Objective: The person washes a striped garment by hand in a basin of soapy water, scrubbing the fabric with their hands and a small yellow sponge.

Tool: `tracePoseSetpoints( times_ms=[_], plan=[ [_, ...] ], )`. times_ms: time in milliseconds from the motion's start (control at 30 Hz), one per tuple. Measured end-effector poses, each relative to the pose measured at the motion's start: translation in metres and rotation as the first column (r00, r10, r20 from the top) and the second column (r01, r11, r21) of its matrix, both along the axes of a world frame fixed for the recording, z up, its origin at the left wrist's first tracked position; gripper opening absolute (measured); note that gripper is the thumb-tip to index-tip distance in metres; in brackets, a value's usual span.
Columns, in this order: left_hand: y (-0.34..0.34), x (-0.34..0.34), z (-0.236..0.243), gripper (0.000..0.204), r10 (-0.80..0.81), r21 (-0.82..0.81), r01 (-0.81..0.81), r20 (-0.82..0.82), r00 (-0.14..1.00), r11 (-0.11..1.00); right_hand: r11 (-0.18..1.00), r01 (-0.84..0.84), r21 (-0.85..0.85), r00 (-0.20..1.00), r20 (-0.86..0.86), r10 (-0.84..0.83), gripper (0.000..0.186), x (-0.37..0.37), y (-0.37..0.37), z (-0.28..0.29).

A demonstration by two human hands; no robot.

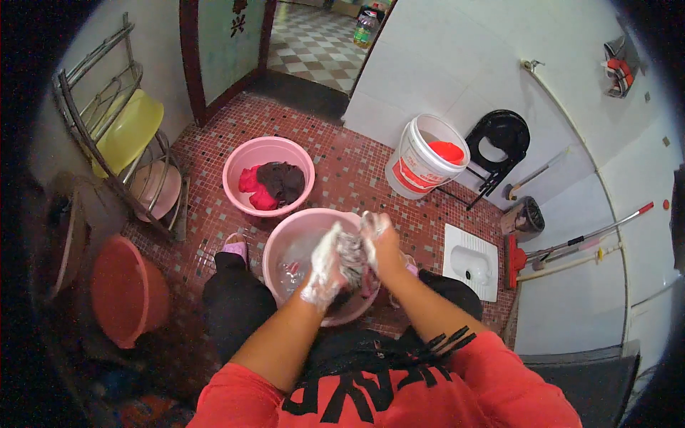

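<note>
Over a pink basin (270, 265) of cloudy water, my two soapy hands work a dark, sudsy cloth (349, 258). My left hand (325, 265), white with foam up to the wrist, is closed on the cloth's left side. On the other side my right hand (380, 241) grips it too, foam along its fingers. What kind of garment the cloth is, I cannot tell. Just beyond stands a second pink basin (233, 192) with a bright pink cloth (258, 191) and a dark brown cloth (284, 181) in it.
A white bucket (407, 171) with something red inside stands at the far right, beside a black folding chair (499, 143). Right of me are a squat toilet (471, 264), a bin (524, 217) and a red-headed floor squeegee (512, 262). A metal rack (93, 132) and a red basin (125, 292) stand left.
</note>
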State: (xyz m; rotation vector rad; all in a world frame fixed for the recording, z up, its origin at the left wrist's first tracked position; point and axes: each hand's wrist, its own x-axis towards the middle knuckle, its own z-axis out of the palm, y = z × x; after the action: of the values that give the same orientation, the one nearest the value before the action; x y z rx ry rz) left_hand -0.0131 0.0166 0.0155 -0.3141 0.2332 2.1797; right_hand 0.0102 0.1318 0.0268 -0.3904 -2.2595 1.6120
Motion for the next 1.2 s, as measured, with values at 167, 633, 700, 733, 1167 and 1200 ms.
tracePoseSetpoints(
  times_ms=[167, 633, 700, 733, 1167, 1200],
  plan=[
    [-0.035, -0.010, -0.057, 0.044, 0.069, -0.032, -0.092, -0.432, 0.899, 0.995, 0.558, -0.439, 0.704, 0.894, 0.280, 0.350, 0.030, 0.030, -0.073, 0.026],
    [-0.002, 0.010, -0.032, 0.023, 0.100, -0.229, -0.142, -0.187, 0.977, 0.963, 0.733, -0.239, 0.637, 0.971, 0.135, 0.199, 0.024, 0.015, -0.037, 0.023],
    [-0.001, 0.018, 0.005, 0.020, -0.016, -0.135, -0.003, -0.136, 0.991, 0.991, 0.834, -0.121, 0.538, 0.990, 0.122, 0.065, 0.019, 0.001, 0.004, 0.028],
    [-0.003, 0.024, 0.023, 0.018, -0.074, -0.081, 0.056, -0.248, 0.966, 0.995, 0.853, -0.097, 0.512, 0.995, 0.048, 0.085, 0.017, -0.004, 0.026, 0.016],
    [-0.040, 0.003, 0.033, 0.034, -0.421, -0.527, 0.188, -0.368, 0.829, 0.829, 0.690, -0.310, -0.654, 0.948, -0.155, 0.279, 0.033, 0.007, 0.062, 0.063],
    [-0.040, 0.006, 0.040, 0.035, -0.390, -0.525, 0.141, -0.400, 0.830, 0.839, 0.693, -0.310, -0.651, 0.948, -0.155, 0.279, 0.033, 0.010, 0.066, 0.063]
  ],
)
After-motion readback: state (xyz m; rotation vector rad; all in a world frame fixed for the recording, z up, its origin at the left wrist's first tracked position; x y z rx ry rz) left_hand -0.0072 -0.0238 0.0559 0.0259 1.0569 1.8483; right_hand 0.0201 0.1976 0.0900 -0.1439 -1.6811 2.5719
